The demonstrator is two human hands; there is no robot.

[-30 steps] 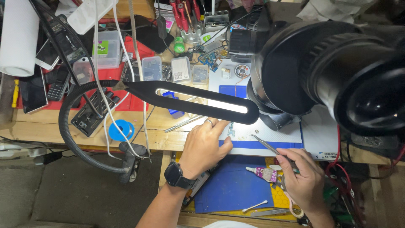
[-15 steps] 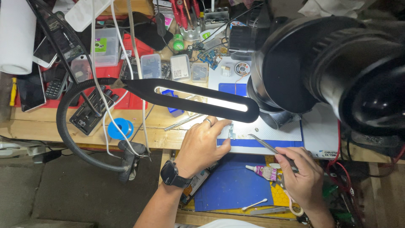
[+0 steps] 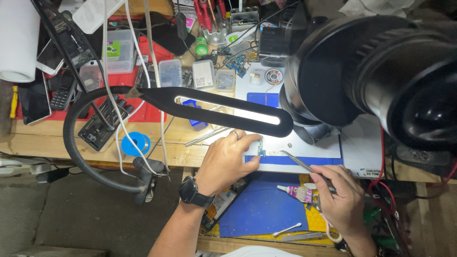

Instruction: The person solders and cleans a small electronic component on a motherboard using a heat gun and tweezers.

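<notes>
The left hand [image 3: 226,162], wearing a dark wristwatch [image 3: 192,192] and a ring, is lying palm down on the worktop [image 3: 43,138] with its fingers stretched toward a small circuit board [image 3: 261,148]. The fingertips are pressing against the board's left edge, pinning it on the white-and-blue mat [image 3: 304,154]; this is not a closed grip but flat, spread fingers steadying the part. The board is sitting just beyond the fingertips, to their right, standing narrow and upright in the view.

The right hand [image 3: 340,200] is gripping a pair of metal tweezers [image 3: 300,162] between thumb and fingers. The tweezers are slanting up and left, and their tip is hovering near the board's right side, with a small gap showing between tip and board; whether the tips are pinching anything seems too small to tell. So the board is lying between the two hands, touching the left one and just apart from the tool.

A small glue tube [image 3: 295,192] is lying on the blue mat [image 3: 257,209] below, just left of the right hand, and a cotton swab [image 3: 287,230] is resting lower down. A black lamp bar [image 3: 223,112] on a flexible neck is shining above the left hand, and a large black microscope head [image 3: 381,71] is filling the upper right.
</notes>
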